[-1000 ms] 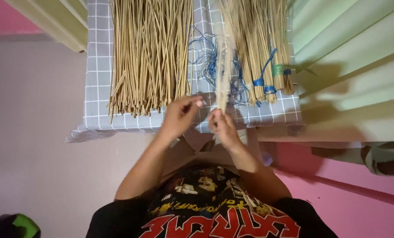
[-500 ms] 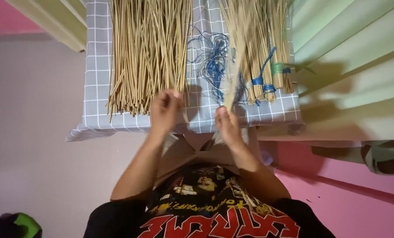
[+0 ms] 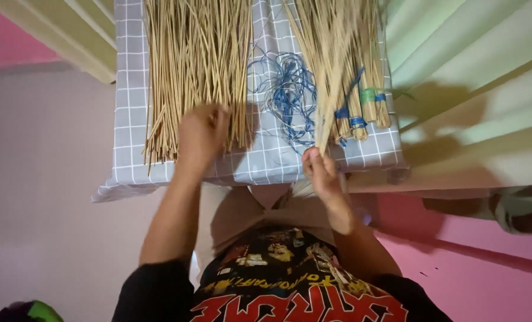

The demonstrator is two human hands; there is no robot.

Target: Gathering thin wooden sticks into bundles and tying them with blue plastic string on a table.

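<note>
Single head-mounted view, looking steeply down from close above onto the tabletop (image 3: pixel 129 167) edge, the wearer's forearms and chest.

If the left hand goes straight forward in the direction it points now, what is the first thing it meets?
The left hand already lies at the near ends of the loose pile of straw sticks on the checked cloth. Going straight on, it would probably slide into or over those sticks first; its height above them is unclear.

Support: grey checked cushion (image 3: pixel 129 119)
Left part: loose sticks (image 3: pixel 197 59)
Middle: blue string (image 3: pixel 287 95)
Right part: tied stick bundles (image 3: pixel 361 77)
</note>
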